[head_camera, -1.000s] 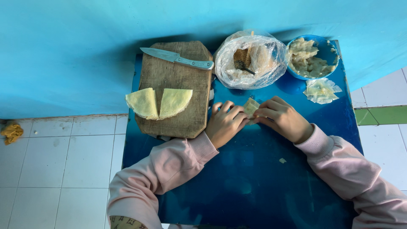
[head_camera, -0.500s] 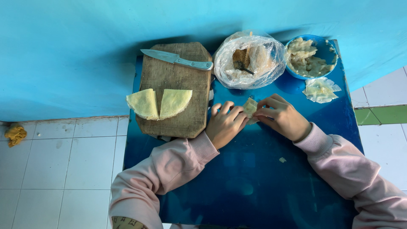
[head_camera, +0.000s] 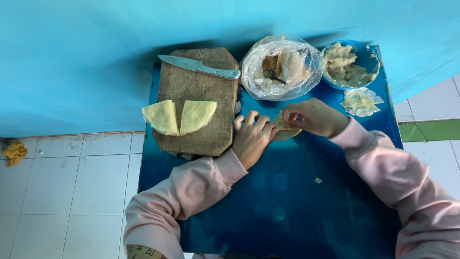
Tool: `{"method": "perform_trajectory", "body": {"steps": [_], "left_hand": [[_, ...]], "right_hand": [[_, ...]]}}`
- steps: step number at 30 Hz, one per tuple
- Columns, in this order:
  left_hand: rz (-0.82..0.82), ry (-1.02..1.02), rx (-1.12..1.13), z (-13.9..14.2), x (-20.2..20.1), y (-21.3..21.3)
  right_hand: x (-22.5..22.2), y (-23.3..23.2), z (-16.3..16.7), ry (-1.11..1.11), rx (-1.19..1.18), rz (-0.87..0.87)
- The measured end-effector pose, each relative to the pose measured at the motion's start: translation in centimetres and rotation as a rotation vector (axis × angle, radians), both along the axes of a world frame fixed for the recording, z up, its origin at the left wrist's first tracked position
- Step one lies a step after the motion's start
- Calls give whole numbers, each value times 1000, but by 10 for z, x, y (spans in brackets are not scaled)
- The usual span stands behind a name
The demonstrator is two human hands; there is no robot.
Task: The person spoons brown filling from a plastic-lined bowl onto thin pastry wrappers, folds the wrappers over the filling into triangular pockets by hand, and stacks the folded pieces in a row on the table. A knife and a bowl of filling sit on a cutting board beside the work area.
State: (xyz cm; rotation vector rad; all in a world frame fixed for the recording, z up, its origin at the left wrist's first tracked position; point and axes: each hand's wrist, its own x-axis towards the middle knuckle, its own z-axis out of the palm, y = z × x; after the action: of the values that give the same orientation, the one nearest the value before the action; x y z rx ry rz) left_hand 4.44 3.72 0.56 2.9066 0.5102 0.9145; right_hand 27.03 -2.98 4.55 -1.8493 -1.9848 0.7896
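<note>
On a dark blue table (head_camera: 297, 206), my left hand (head_camera: 251, 139) lies flat with fingers spread, pressing the left edge of a pale yellow wrapper piece (head_camera: 286, 133). My right hand (head_camera: 314, 116) pinches and folds the same piece from the right side. Most of the wrapper is hidden under my fingers. Two more yellow wrapper quarters (head_camera: 179, 116) rest on a wooden cutting board (head_camera: 199, 88) to the left, one overhanging its edge.
A metal knife (head_camera: 199, 66) lies across the board's far end. A bowl lined with clear plastic (head_camera: 281, 67) holds filling and a spoon. A blue bowl (head_camera: 350, 62) of pale mash and a small folded piece (head_camera: 360, 101) sit at right. Turquoise wall behind; white tiled floor left.
My hands stay on the wrapper piece; the right fingers have shifted slightly along its fold. Nothing else has moved.
</note>
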Motion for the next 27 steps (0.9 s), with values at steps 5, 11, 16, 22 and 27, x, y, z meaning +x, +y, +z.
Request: {"method": "perform_trajectory", "body": {"steps": [5,11,16,22,27], "left_hand": [[10,40,-143,6,1,1],[-49,-8,-108,1,2,2],[-48,-17,-60,-2,2,0],[-36,-6,-54,-4,4,1],[-18,-21,-5,-6,5,2]], "right_hand": [[5,5,-3,-48,-18,100],[-8,-15,-10,12,283,37],[-14,-29,-12,-58,465,53],[-18,-29,-19,-53,471,-15],[-19,-26,-14,-68,460,1]]}}
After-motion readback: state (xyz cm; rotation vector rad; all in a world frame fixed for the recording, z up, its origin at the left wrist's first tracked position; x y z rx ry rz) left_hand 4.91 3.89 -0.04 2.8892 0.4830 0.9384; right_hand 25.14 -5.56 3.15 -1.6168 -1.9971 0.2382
